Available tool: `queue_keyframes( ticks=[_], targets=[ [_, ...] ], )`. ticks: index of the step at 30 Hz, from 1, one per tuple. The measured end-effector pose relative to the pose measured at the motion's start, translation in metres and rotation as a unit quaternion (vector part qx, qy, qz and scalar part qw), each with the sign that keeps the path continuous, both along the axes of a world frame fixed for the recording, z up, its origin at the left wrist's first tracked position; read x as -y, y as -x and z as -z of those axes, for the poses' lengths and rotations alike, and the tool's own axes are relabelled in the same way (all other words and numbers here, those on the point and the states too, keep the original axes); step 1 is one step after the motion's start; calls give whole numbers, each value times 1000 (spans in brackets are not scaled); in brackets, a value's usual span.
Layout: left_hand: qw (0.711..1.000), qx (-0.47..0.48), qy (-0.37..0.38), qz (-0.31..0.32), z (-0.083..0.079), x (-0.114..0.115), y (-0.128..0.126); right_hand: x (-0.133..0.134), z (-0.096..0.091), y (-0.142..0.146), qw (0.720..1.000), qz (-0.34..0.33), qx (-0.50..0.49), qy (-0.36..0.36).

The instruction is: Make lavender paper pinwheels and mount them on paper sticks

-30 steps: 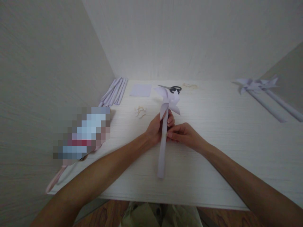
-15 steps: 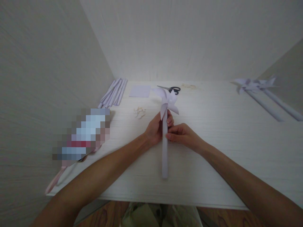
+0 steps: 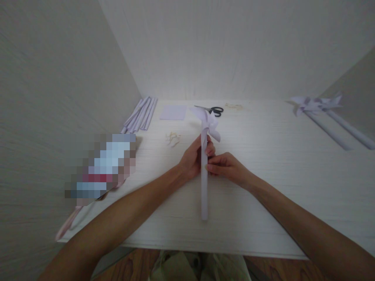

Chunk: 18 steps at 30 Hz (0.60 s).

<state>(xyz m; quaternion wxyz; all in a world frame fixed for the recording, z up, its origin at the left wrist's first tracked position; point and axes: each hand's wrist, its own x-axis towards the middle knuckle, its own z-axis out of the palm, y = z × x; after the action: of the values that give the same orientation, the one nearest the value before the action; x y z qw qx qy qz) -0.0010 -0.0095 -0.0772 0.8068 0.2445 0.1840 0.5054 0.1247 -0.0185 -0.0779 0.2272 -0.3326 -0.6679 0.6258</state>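
Note:
A pale lilac paper pinwheel [image 3: 208,121] on a rolled paper stick [image 3: 204,191] stands over the middle of the white table [image 3: 278,187]. My left hand [image 3: 193,158] is closed round the stick just under the vanes. My right hand [image 3: 227,168] pinches the stick from the right, a little lower, fingers together. The stick's lower end reaches toward the table's near edge.
Several rolled paper sticks [image 3: 142,113] lie at the back left beside a lilac paper square [image 3: 173,112]. Black-handled scissors [image 3: 212,110] lie behind the pinwheel. Small pale bits [image 3: 172,137] lie left of it. Two finished pinwheels [image 3: 319,107] rest at the far right. A blurred patch [image 3: 102,166] covers the left edge.
The stick has swung from a slight tilt to upright in the picture, and the vanes have turned a little. Both hands keep their hold in about the same place.

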Motion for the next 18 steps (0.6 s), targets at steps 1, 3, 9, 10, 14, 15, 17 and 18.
queue_keyframes(
  ticks=[1, 3, 9, 10, 14, 15, 17, 18],
  targets=[
    [1000, -1, 2, 0, 0, 0, 0, 0, 0, 0, 1000, -2, 0, 0],
    [1000, 2, 3, -1, -1, 0, 0, 0, 0, 0, 1000, -4, 1, -3],
    [1000, 18, -3, 2, 0, 0, 1, -2, 0, 0, 1000, -9, 0, -25],
    [1000, 19, -3, 2, 0, 0, 1, -2, 1, 0, 1000, -10, 1, -28],
    [1000, 21, 1, 2, 0, 0, 1, -2, 1, 0, 999, -11, -1, -30],
    [1000, 21, 1, 1, 0, 0, 1, -2, 1, 0, 1000, -12, -2, -29],
    [1000, 21, 2, -2, 0, 0, 0, -2, 1, 0, 999, -13, 1, -29],
    [1000, 20, 4, -3, 0, 0, 0, -2, 0, 0, 999, -12, 4, -30]
  ],
)
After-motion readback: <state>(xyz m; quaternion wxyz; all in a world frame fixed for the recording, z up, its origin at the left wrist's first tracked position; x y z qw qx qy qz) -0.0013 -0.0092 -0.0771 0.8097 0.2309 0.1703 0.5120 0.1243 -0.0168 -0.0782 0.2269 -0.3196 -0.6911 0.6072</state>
